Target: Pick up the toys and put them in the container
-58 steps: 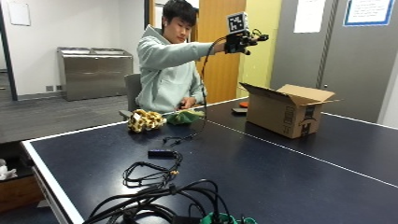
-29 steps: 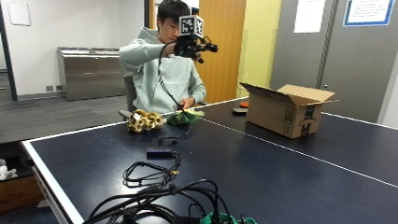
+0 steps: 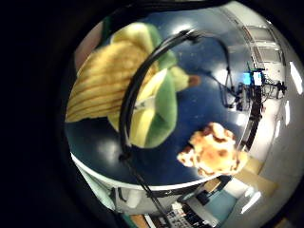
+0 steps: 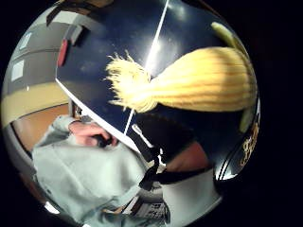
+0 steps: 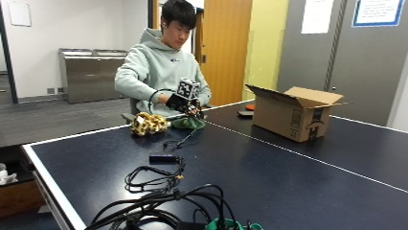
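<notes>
The dark blue bench [image 5: 267, 167] carries an open cardboard box [image 5: 290, 112] well apart from the toys; from across the room its inside is hidden, so I cannot tell what it holds. Near the bench's edge in front of the seated person, the gloved right hand [image 5: 180, 101] sits over a green and yellow plush toy [image 5: 187, 123], with a spotted tan plush [image 5: 148, 124] just beside it. Only the palm views show the yellow ribbed body and fringe [image 4: 128, 87] close up. Whether the fingers grip it, I cannot tell
</notes>
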### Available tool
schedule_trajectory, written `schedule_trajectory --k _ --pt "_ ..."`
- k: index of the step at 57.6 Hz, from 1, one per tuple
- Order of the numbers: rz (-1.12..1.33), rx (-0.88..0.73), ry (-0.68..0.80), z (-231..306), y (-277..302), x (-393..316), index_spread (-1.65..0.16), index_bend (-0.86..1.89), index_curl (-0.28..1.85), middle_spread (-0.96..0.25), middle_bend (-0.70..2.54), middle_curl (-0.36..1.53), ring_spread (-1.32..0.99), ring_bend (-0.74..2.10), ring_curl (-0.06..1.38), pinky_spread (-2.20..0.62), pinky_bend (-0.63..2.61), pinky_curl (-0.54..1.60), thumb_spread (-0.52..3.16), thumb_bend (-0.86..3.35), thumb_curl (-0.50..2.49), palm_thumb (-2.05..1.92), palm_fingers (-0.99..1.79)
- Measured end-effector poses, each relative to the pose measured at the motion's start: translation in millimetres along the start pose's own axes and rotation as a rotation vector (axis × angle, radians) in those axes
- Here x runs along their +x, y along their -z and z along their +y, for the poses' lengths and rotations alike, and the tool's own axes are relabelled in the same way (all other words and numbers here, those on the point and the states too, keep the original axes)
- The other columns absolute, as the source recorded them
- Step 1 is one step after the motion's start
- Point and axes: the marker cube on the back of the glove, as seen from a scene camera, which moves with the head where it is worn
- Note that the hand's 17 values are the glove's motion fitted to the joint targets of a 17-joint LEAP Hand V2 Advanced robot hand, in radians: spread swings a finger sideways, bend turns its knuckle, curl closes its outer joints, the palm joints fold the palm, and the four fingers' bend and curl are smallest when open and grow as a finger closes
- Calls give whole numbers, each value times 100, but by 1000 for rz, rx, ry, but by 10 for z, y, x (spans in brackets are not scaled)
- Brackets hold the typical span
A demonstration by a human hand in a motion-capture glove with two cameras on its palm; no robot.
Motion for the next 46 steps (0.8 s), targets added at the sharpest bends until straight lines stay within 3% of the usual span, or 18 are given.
schedule_trajectory --k 3,9,12,16,21,26,33,37,41,46 --pt "-39 13 -95 36 -115 -331 -28 15 29 -1 21 29 -3 21 16 3 53 29 117 -3 31 -2 -8" --pt "42 69 -77 30 -186 -447 -29 23 32 -6 40 35 -7 24 17 1 35 24 122 -1 31 1 14" --pt "61 66 0 29 -194 -443 -29 28 33 -10 54 39 -12 29 17 0 23 21 128 1 31 4 32" --pt "84 57 238 43 -182 -371 -28 29 35 -14 66 45 -19 47 22 -1 12 17 137 3 30 7 48" --pt "-252 36 -37 -305 90 45 -27 21 35 -19 80 52 -30 83 32 -13 31 21 150 8 31 12 99" --pt "-401 4 -68 -440 254 144 -27 26 41 -23 88 59 -34 104 43 -24 52 31 148 13 37 25 125" --pt "-524 -108 4 -460 531 -57 -29 50 53 -25 100 68 -36 117 52 -33 76 42 128 16 48 42 130" --pt "-560 -160 136 -325 680 -547 -30 64 61 -25 109 73 -36 121 55 -36 83 47 119 14 53 44 128" --pt "-569 -167 207 -185 823 -1259 -30 75 68 -25 116 77 -36 125 58 -38 87 50 111 13 58 46 123" --pt "-596 -137 238 -213 1200 -1436 -29 83 75 -24 122 80 -36 130 61 -39 92 53 103 12 63 48 117"
